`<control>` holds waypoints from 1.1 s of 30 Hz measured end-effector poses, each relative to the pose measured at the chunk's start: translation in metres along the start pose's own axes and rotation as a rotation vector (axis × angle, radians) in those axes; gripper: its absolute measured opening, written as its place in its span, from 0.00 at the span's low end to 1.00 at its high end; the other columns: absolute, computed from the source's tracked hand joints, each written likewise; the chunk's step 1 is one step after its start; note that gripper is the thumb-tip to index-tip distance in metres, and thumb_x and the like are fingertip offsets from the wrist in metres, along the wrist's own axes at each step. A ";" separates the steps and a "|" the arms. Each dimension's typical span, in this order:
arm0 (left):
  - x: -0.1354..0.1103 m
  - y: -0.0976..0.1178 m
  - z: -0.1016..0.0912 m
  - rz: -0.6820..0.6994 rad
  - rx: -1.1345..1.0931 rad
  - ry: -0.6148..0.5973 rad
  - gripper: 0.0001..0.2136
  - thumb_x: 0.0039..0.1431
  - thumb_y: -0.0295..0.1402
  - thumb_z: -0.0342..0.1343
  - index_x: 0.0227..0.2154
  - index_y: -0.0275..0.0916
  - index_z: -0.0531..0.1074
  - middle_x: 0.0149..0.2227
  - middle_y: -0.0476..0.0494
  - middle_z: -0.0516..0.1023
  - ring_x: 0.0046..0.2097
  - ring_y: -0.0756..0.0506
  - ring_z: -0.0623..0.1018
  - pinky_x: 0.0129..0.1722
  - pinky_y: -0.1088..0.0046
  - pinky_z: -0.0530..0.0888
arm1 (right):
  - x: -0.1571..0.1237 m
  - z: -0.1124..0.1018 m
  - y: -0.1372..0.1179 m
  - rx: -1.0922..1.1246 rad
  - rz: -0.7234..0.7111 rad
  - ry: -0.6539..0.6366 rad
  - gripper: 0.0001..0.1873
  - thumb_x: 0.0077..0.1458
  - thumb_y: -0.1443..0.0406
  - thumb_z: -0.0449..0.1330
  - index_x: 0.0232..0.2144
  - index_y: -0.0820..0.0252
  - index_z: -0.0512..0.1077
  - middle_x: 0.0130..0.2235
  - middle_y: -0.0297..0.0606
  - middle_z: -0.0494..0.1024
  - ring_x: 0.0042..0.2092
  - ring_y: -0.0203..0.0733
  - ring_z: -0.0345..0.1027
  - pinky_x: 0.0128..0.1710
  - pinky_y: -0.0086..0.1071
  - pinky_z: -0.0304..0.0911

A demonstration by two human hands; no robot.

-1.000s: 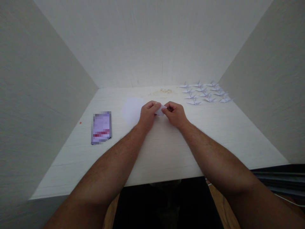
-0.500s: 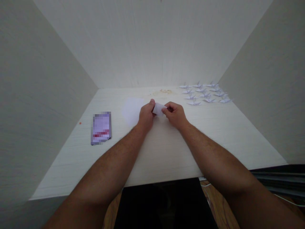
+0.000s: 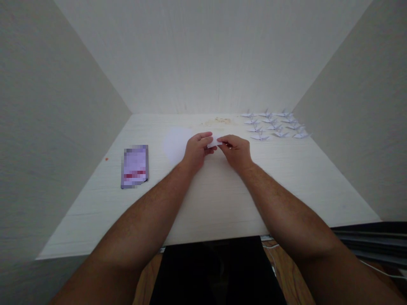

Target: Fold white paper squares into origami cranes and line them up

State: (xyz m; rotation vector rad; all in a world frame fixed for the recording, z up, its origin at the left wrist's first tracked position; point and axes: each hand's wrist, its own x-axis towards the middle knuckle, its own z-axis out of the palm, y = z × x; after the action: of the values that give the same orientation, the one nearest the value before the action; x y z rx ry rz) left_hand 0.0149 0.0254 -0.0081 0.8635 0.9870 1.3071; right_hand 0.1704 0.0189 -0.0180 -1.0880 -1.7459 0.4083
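A small folded piece of white paper is held between my two hands above the middle of the table. My left hand grips its left side, thumb on top and fingers beneath and behind. The fingertips of my right hand pinch its right edge. Part of the paper is covered by my fingers, so its exact folds cannot be made out. Beyond my left hand, loose white paper lies flat on the table, partly hidden by that hand.
Several white paper cranes stand in rows at the back right of the white table. A flat, blurred-out purple and dark item lies at the left, with a small orange spot beside it. Walls rise at the back and both sides.
The folded paper has tipped and now shows a narrower face. My left thumb has come down onto it and the left fingers have shifted. My right hand still pinches the right edge.
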 end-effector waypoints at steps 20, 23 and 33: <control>-0.003 -0.002 0.003 0.116 -0.039 0.052 0.19 0.40 0.23 0.65 0.40 0.34 0.73 0.30 0.46 0.80 0.30 0.49 0.79 0.39 0.67 0.80 | 0.006 -0.004 0.009 0.267 0.176 -0.041 0.05 0.51 0.64 0.66 0.33 0.55 0.81 0.30 0.33 0.82 0.33 0.39 0.74 0.37 0.35 0.71; -0.005 -0.001 0.004 0.101 -0.038 0.048 0.17 0.42 0.24 0.64 0.39 0.32 0.74 0.31 0.43 0.81 0.31 0.48 0.81 0.40 0.65 0.81 | 0.006 -0.002 0.011 0.313 0.173 -0.020 0.05 0.53 0.62 0.65 0.33 0.55 0.79 0.31 0.34 0.82 0.33 0.38 0.74 0.35 0.35 0.71; -0.010 0.001 0.004 0.028 0.081 -0.078 0.10 0.42 0.27 0.65 0.31 0.32 0.74 0.29 0.42 0.81 0.30 0.46 0.83 0.33 0.70 0.80 | 0.012 -0.012 0.005 0.457 0.205 -0.004 0.04 0.50 0.64 0.64 0.29 0.57 0.75 0.26 0.32 0.78 0.28 0.36 0.73 0.31 0.33 0.70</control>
State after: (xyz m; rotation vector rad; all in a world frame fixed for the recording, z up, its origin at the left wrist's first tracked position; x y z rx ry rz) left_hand 0.0185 0.0155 -0.0044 0.9868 0.9748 1.2546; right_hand 0.1823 0.0287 -0.0096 -0.9301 -1.4489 0.8894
